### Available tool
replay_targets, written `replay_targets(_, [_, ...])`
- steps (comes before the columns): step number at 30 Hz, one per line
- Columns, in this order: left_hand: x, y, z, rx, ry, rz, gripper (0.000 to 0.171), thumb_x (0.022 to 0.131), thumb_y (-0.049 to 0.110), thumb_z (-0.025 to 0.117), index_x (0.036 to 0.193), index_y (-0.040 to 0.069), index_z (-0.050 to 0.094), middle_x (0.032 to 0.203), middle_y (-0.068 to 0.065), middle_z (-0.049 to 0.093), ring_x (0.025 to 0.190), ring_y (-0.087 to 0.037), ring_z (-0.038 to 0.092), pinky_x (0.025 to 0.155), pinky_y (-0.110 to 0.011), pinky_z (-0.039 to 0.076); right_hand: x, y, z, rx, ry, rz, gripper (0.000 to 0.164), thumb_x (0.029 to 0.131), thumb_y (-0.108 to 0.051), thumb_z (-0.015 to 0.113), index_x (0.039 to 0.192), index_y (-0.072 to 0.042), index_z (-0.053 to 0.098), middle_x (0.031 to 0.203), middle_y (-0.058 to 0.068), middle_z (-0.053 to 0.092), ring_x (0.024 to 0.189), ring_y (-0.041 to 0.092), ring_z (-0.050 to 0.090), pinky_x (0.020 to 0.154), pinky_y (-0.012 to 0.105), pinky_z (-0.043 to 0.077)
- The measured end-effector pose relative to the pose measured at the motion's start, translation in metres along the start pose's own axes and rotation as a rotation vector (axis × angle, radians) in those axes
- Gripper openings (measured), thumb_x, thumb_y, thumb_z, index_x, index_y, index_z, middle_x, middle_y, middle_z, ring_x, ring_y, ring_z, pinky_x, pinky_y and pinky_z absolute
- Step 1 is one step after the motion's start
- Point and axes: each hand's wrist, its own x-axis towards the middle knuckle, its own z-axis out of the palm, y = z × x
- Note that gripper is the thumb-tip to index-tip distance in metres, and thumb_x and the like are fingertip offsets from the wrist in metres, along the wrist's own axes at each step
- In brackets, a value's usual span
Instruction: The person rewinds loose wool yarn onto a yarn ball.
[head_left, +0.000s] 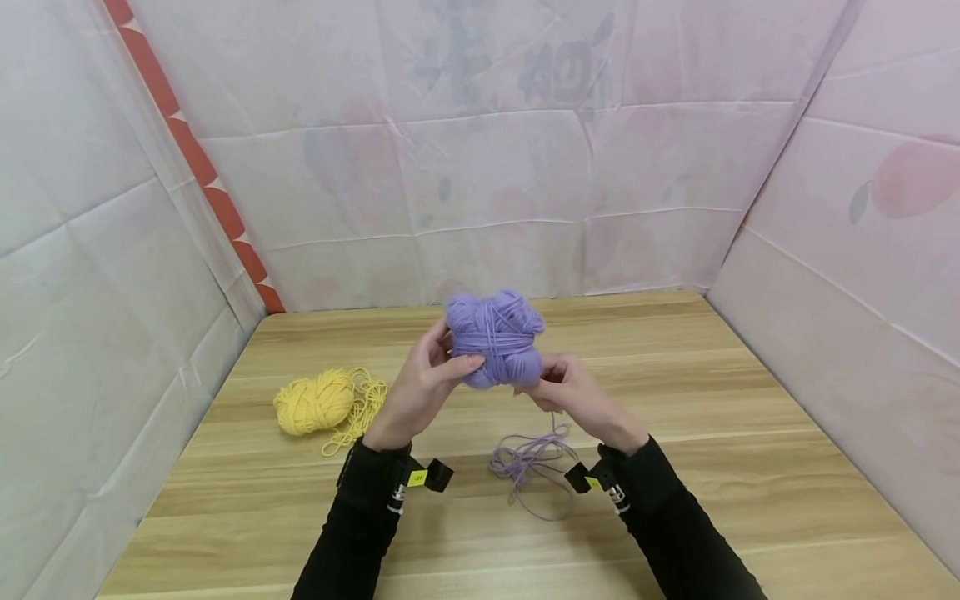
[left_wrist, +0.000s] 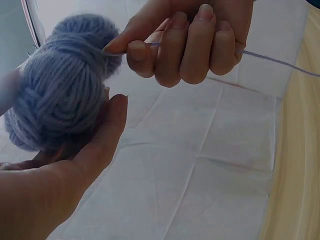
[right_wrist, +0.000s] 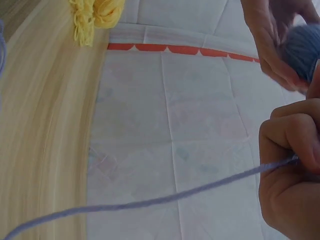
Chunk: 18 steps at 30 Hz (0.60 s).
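A purple ball of yarn [head_left: 497, 337], wrapped crosswise round its middle, is held above the table by my left hand [head_left: 420, 383], thumb in front and fingers behind. At its lower right, my right hand [head_left: 573, 396] pinches the yarn strand [left_wrist: 280, 62] between thumb and forefinger, the other fingers curled over it. In the right wrist view the strand [right_wrist: 150, 202] runs taut out of the fist toward the lower left. Below the hands, a loose tangle of purple yarn [head_left: 528, 458] lies on the table, joined to that strand.
A yellow ball of yarn [head_left: 315, 403] with loose loops [head_left: 366, 404] lies on the wooden table [head_left: 720, 500] left of my left hand. Pale printed sheets [head_left: 480, 183] hang behind the table and along both sides. A small camera [head_left: 438, 475] is strapped at each wrist.
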Motion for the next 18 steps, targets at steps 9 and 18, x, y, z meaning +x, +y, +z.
replay_targets(9, [-0.0047, 0.0053, -0.0068, 0.241, -0.161, -0.082, 0.062, 0.087, -0.003, 0.062, 0.143, 0.011, 0.040, 0.125, -0.012, 0.055, 0.113, -0.021, 0.059, 0.094, -0.035, 0.053, -0.0018, 0.0010, -0.0118, 0.207, -0.094, 0.009, 0.027, 0.094, 0.002, 0.045, 0.076, -0.017, 0.052, 0.065, -0.011, 0.036, 0.053, 0.006, 0.029, 0.052, 0.028, 0.019])
replay_targets(18, [-0.0031, 0.0026, -0.0050, 0.429, -0.262, -0.149, 0.068, 0.084, -0.003, 0.068, 0.144, 0.012, 0.040, 0.134, -0.013, 0.053, 0.123, -0.026, 0.054, 0.103, -0.036, 0.048, -0.0023, -0.0074, -0.0099, 0.175, 0.033, 0.080, 0.021, 0.100, -0.018, 0.051, 0.080, -0.018, 0.059, 0.071, -0.011, 0.050, 0.060, 0.002, 0.046, 0.054, 0.016, 0.039])
